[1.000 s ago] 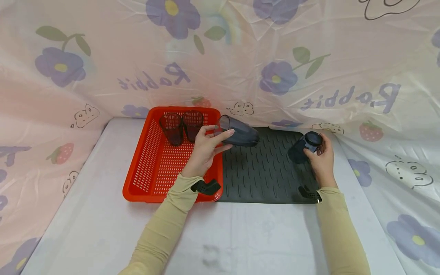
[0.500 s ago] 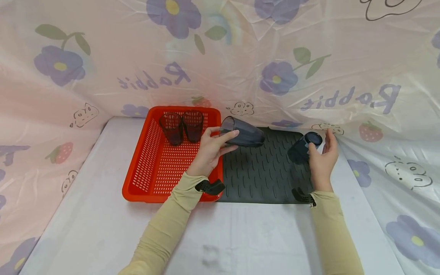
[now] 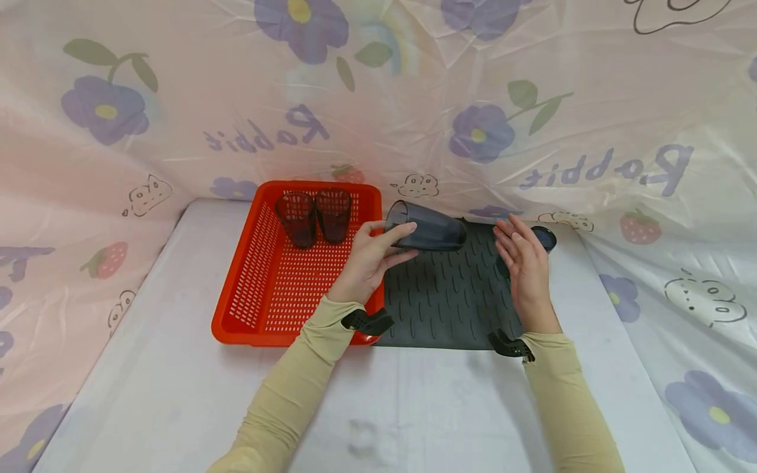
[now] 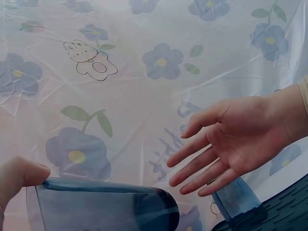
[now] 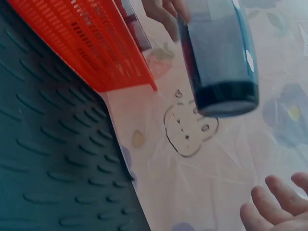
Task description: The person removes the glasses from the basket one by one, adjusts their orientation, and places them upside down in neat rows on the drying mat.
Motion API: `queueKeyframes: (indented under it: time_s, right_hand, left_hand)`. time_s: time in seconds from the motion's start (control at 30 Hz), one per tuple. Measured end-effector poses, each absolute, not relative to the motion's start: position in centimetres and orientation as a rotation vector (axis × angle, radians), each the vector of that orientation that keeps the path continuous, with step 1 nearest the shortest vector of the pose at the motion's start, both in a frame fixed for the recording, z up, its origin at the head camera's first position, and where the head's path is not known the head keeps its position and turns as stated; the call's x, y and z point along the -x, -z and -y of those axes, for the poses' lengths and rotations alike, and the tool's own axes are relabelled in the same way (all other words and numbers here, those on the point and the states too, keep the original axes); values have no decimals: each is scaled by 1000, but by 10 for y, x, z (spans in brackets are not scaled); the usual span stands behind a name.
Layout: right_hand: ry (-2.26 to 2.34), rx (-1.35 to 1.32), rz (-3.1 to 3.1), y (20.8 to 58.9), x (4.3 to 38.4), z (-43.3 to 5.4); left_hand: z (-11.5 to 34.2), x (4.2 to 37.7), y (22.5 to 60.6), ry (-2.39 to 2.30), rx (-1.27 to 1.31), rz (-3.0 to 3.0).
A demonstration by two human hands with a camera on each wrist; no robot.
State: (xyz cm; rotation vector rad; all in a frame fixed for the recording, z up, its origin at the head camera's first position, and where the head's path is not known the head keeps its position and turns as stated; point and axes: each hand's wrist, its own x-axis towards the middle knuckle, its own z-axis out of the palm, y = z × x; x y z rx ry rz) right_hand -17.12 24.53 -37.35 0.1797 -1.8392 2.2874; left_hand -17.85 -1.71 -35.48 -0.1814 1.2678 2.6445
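My left hand grips a tinted grey-blue drinking glass near its rim and holds it tilted on its side, base to the right, above the black ridged mat. In the right wrist view that glass shows its thick dark base. To its right my right hand is raised with fingers extended, apart from the held glass and holding nothing. Behind the right hand a second glass stands on the mat, mostly hidden in the head view; part of this glass shows in the left wrist view.
A red plastic basket sits left of the mat, its right side against the mat's edge. Two tinted glasses lean side by side at its back. A white-covered table lies in front, and a flower-printed curtain hangs behind.
My right hand has let go of the glass at the mat's right and moved left, its fingers opening. The left hand has carried its glass slightly to the right.
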Motion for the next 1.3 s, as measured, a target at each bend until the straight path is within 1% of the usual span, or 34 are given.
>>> queueKeyframes:
  time_s: [0.2,0.37,0.77,1.1,1.3]
  right_hand:
    - [-2335,-269,1901,379,171,-237]
    - [-2348,-285,1969,383,172,-232]
    - [-2543,-162,1930,392,176,-220]
    - [-2848,-242,1654,402,176,-212]
    - [-2929,-222,1607,403,175,-208]
  left_hand:
    - [15,176,355,-2657,166,-1253]
    - [13,175,354,-2644,166,-1247]
    - [7,174,356,-2623,192,-1186]
    - [4,172,362,-2623,189,-1165]
    - [5,172,362,-2609,209,-1185]
